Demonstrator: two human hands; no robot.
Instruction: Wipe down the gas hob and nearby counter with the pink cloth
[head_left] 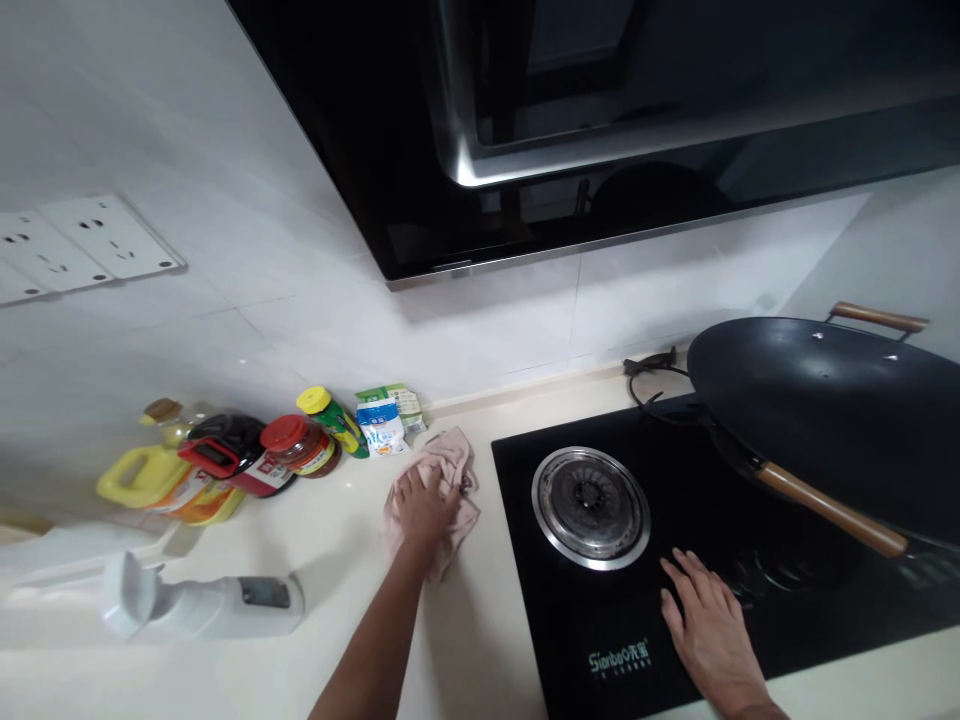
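Note:
My left hand (424, 510) presses down on a crumpled pale pink cloth (454, 462) on the light countertop, its fingers bent into the fabric. Just behind the cloth stand a blue-and-white packet (381, 430) and a green packet (409, 405). My right hand (705, 625) rests flat on the black glass stovetop (555, 620), fingers stretched out and holding nothing. Close to it, up and to the left, is the round metal burner (591, 508).
A big black wok (817, 400) with wooden handles covers the right side of the stove. Along the wall stand a green bottle (334, 420), a red-lidded jar (300, 445), a dark jug (244, 455) and a yellow-handled oil jug (180, 490). A white spray bottle (217, 605) is front left; the range hood (600, 200) overhangs.

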